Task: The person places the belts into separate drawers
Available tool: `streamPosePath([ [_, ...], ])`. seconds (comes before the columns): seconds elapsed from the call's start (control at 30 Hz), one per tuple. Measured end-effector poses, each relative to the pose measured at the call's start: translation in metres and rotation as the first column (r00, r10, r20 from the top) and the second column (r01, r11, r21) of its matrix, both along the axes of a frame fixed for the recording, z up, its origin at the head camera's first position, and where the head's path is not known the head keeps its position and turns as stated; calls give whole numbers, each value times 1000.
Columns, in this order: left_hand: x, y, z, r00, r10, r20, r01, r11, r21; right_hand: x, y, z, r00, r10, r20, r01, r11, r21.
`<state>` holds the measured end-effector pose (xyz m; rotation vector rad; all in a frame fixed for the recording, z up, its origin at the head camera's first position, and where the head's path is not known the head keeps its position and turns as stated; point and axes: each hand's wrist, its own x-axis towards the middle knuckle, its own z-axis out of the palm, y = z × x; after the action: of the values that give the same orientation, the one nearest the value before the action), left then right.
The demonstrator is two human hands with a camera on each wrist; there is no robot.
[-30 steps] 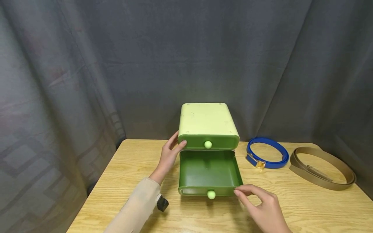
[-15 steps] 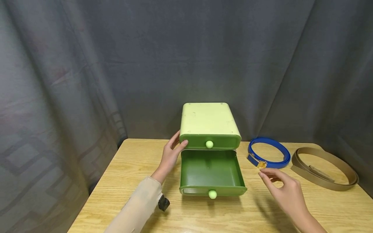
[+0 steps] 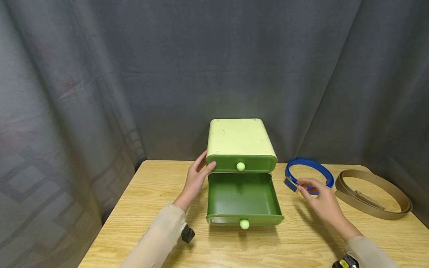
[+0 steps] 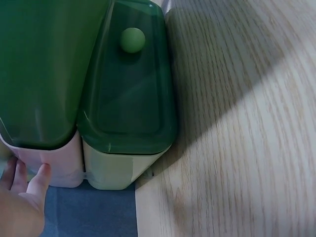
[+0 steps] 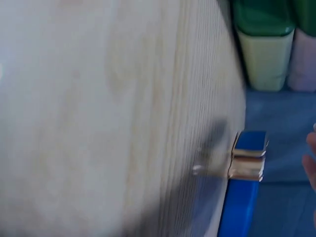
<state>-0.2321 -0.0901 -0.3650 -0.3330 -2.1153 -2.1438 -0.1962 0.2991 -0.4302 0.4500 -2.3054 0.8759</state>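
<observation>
A two-level drawer unit [image 3: 238, 137] stands with its green upper drawer [image 3: 258, 163] closed and its lower drawer [image 3: 239, 193] pulled out, nothing inside it. My left hand [image 3: 193, 180] rests at the unit's left side, thumb on the upper drawer's front; in the left wrist view, its fingers [image 4: 37, 185] lie by the pinkish side wall [image 4: 64, 165]. My right hand [image 3: 320, 197] hovers at a coiled blue belt [image 3: 313, 162], bent fingertips over its gold buckle. In the right wrist view that buckle [image 5: 247, 168] stands apart from the fingers at the right edge.
A coiled tan belt [image 3: 372, 211] lies right of the blue one on the wooden table [image 3: 140, 201]. Grey curtains [image 3: 234, 67] hang behind the table and down its left side.
My right hand has left the lower drawer's right front corner and moved right and away from me to the blue belt's buckle. The left hand keeps its place on the unit.
</observation>
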Motion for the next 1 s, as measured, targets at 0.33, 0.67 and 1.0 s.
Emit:
streamPosePath([
  [0.33,0,-1,1,1000,-6,5,6,1000,11,-26,14,-12,983,-77,167,69,996,52],
  [0.67,1,-1,0,1000,0,6,0,1000,-8,-45,20,-23,958,-41,285,29,998,49],
  [1.0,2,-1,1,1000,6,6,-6,1000,-13,-50,16,-25,885,-86,457,37,993,114],
])
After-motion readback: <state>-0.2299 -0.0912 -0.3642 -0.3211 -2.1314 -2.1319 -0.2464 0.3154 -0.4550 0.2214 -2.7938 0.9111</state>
